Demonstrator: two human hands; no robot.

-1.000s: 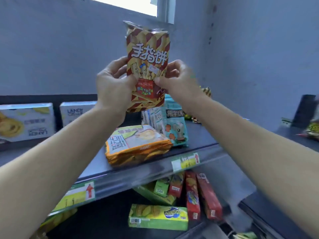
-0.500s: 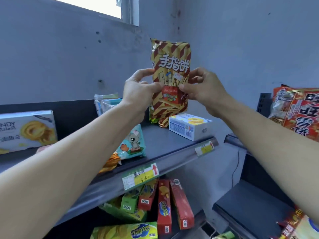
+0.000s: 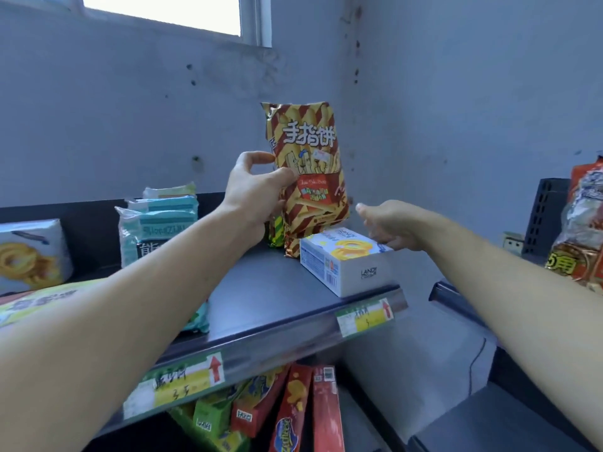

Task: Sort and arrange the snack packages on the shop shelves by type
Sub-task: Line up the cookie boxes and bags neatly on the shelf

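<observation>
- Left hand [image 3: 254, 197] grips the striped snack bag [image 3: 310, 177] by its left edge, thumb on the front, fingers curled round the back.
- Bag is upright, slightly tilted, at the back of the upper shelf [image 3: 277, 288] near the wall corner; its bottom edge is down at the shelf surface.
- White cookie box [image 3: 346, 259] lies flat at the shelf's right end, just in front of and right of the bag's base.
- Right hand [image 3: 388, 226] is off the bag, over the box's back right corner, fingers loosely curled, thumb out; can't tell whether it holds or only touches the box.
- Green-yellow pack [image 3: 276, 233] stands just behind the bag, mostly hidden.
- Teal packs [image 3: 160, 223] are stacked against the shelf back, left of the left hand.
- Another cookie box [image 3: 29, 252] stands at far left.
- Yellow-green price tags [image 3: 363, 316] on the shelf's front rail.
- Lower shelf: red boxes [image 3: 293, 409] and green boxes [image 3: 212, 415], leaning.
- Red snack bags [image 3: 584, 223] on the neighbouring rack at right.
</observation>
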